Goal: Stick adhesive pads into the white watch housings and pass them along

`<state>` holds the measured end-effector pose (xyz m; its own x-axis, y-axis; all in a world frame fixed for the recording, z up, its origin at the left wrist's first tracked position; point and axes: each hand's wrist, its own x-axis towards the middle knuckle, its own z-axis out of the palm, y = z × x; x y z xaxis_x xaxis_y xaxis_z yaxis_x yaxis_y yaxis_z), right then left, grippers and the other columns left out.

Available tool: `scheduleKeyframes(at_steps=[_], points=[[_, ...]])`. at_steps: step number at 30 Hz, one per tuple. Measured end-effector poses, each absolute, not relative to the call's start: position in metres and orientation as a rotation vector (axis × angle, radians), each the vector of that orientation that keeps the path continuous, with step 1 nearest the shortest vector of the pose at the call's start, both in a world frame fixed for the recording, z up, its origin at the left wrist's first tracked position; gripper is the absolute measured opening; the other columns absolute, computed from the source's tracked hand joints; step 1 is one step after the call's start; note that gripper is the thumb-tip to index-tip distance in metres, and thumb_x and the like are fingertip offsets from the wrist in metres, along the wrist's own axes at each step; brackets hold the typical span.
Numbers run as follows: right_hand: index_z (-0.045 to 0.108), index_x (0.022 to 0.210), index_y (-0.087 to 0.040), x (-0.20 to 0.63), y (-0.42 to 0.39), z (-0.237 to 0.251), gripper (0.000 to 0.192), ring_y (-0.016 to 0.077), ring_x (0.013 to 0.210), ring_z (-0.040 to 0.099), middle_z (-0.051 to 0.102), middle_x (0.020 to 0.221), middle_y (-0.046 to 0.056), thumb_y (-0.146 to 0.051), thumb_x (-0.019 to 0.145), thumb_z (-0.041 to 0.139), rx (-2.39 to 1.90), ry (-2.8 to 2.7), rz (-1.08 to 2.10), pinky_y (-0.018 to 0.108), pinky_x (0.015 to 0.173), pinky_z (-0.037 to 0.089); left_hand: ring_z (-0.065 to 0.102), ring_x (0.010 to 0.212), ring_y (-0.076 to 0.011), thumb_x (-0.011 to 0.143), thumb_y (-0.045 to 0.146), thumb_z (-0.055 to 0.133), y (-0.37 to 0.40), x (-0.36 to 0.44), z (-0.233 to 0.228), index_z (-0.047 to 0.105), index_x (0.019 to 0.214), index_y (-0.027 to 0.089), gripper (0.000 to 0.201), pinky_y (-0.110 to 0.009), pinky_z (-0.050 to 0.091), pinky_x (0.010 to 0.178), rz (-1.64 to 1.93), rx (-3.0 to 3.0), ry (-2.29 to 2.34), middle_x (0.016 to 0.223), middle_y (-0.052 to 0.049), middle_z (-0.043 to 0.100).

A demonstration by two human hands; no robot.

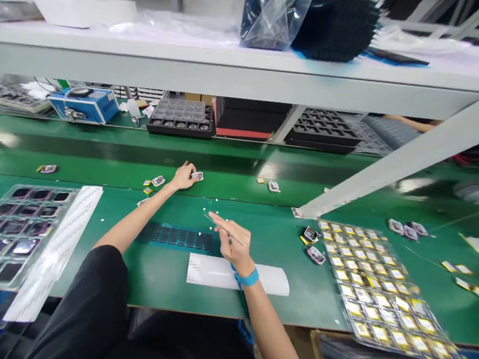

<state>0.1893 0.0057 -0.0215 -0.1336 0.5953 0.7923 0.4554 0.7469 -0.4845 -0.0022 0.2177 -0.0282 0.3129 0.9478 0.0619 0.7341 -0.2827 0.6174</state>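
Note:
My left hand (pixel 183 177) reaches to the far strip of the green bench, its fingers closed on the edge of a small watch-like module (pixel 198 176). Beside it lie another such module (pixel 158 181) and small yellow-edged battery pieces (pixel 148 191). Nearer to me, my right hand (pixel 236 247) grips thin metal tweezers (pixel 238 241), their tip pointing up and left. A blue band circles that wrist. Under and left of this hand is a dark blue sheet of cut-outs (pixel 181 236). A white label sheet (pixel 214 268) passes beneath the right wrist. Tiny white bits lie near the tweezers' tip.
A clear tray of dark screens (pixel 28 212) and a long white strip (pixel 72 230) lie left. To the right stand a slanted white post (pixel 389 166), several modules (pixel 315 255) and a tray of yellow-edged batteries (pixel 369 274). A shelf (pixel 196 66) spans overhead.

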Motion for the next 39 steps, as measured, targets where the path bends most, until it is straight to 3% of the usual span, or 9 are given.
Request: scheduleKeyframes(at_steps=[4,7,10,12,15,19,26,33,39], points=[[0.056,0.087,-0.023,0.184,0.003,-0.019,0.035,0.0195,0.085,0.078,0.08,0.089,0.008,-0.017,0.111,0.033,-1.011,-1.618,0.176,0.033,0.071,0.062,0.074,0.081,-0.0231,0.098,0.033,0.059,0.175,-0.014,-0.029,0.052,0.099,0.019,0.016,-0.034,0.057,0.077,0.794,1.85,1.359,0.09,-0.01,0.077],[0.057,0.093,-0.022,0.182,0.0,-0.018,0.033,0.0135,0.062,0.068,0.076,0.082,0.003,-0.019,0.113,0.031,-1.161,-1.549,0.256,0.026,0.058,0.052,0.07,0.071,-0.0153,0.104,0.045,0.052,0.115,-0.015,-0.028,0.05,0.106,0.019,0.026,-0.024,0.054,0.066,0.884,1.715,1.241,0.091,-0.008,0.077],[0.065,0.107,-0.02,0.181,-0.002,-0.018,0.022,0.0106,0.046,0.052,0.064,0.069,-0.004,-0.029,0.112,0.045,-1.193,-1.59,0.309,0.024,0.048,0.043,0.071,0.072,-0.0131,0.102,0.053,0.06,0.057,-0.01,-0.022,0.057,0.11,0.017,0.037,-0.022,0.053,0.065,0.967,1.545,1.05,0.096,-0.01,0.079],[0.067,0.114,-0.02,0.18,-0.003,-0.018,0.016,0.0106,0.05,0.055,0.063,0.069,-0.004,-0.032,0.108,0.058,-1.135,-1.722,0.289,0.024,0.05,0.044,0.069,0.067,-0.0117,0.101,0.052,0.064,0.032,-0.006,-0.016,0.064,0.111,0.016,0.038,-0.021,0.052,0.064,0.992,1.447,0.935,0.084,-0.006,0.076],[0.069,0.108,-0.02,0.177,-0.004,-0.017,0.008,0.0108,0.063,0.065,0.07,0.08,0.0,-0.024,0.106,0.063,-1.049,-1.906,0.217,0.022,0.054,0.046,0.061,0.05,-0.0086,0.099,0.053,0.068,0.014,-0.003,-0.011,0.069,0.111,0.015,0.04,-0.02,0.049,0.053,0.95,1.306,0.883,0.068,0.001,0.067],[0.067,0.103,-0.02,0.174,-0.006,-0.016,0.006,0.0094,0.067,0.068,0.073,0.085,0.001,-0.015,0.103,0.064,-1.024,-1.908,0.202,0.019,0.054,0.046,0.07,0.055,-0.0109,0.096,0.053,0.072,0.007,-0.005,-0.011,0.07,0.116,0.014,0.044,-0.023,0.057,0.056,0.94,1.142,0.88,0.084,-0.005,0.076],[0.066,0.113,-0.021,0.169,-0.009,-0.021,0.013,0.0083,0.06,0.065,0.075,0.087,0.001,-0.015,0.101,0.068,-1.102,-1.89,0.086,0.02,0.052,0.045,0.074,0.058,-0.012,0.099,0.04,0.069,0.003,-0.004,-0.017,0.071,0.119,0.012,0.035,-0.022,0.061,0.058,1.013,1.121,0.915,0.086,-0.007,0.079],[0.067,0.107,-0.02,0.171,-0.008,-0.024,0.009,0.0091,0.073,0.073,0.077,0.092,0.001,-0.016,0.103,0.061,-1.171,-2.055,0.016,0.019,0.055,0.047,0.071,0.054,-0.0099,0.098,0.022,0.058,0.001,-0.002,-0.02,0.075,0.113,0.012,0.025,-0.017,0.057,0.054,1.089,1.432,1.054,0.071,-0.002,0.076],[0.072,0.105,-0.019,0.176,-0.008,-0.025,0.015,0.0105,0.073,0.071,0.077,0.092,0.003,-0.014,0.101,0.059,-1.162,-2.136,0.089,0.02,0.055,0.047,0.071,0.053,-0.0105,0.096,0.02,0.056,0.001,-0.004,-0.017,0.075,0.109,0.012,0.025,-0.017,0.055,0.053,1.051,1.57,1.147,0.066,-0.001,0.075]])
